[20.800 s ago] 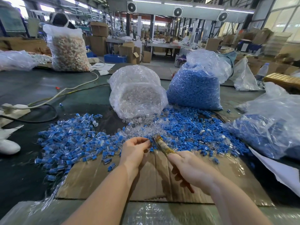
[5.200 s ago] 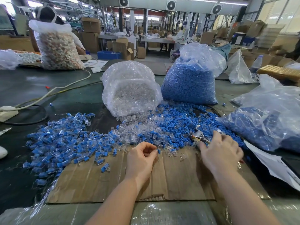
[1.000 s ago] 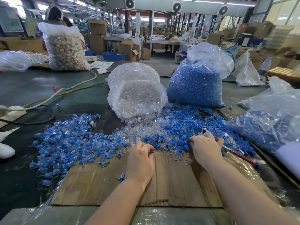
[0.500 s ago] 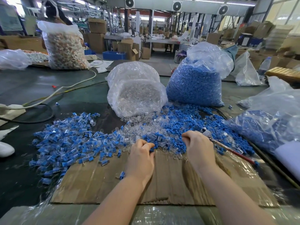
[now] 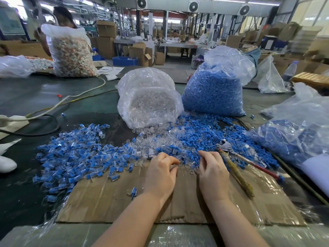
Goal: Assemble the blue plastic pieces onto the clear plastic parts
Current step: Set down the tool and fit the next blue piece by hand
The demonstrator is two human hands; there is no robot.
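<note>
A flattened cardboard sheet (image 5: 114, 198) covers the near part of the dark table (image 5: 26, 97). A pair of pliers (image 5: 235, 164) with a red handle lies on its right side, head pointing away. A white cable (image 5: 74, 97) and a black one (image 5: 44, 129) cross the table at left. Farther back stands a sack of pale, perhaps orange-flecked bits (image 5: 71, 54), with a person (image 5: 62, 16) behind it. A water bottle (image 5: 289, 71) stands at far right, cardboard boxes (image 5: 106, 38) beyond.

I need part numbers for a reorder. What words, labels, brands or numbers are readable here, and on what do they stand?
None can be read.
Papers behind the clear bag: print too small and blurred.
Poster on the far left wall: blurred.
Bottle at right: label unreadable.
Cardboard boxes: no legible marking.
Bags, loose pieces and pliers: no text visible.
</note>
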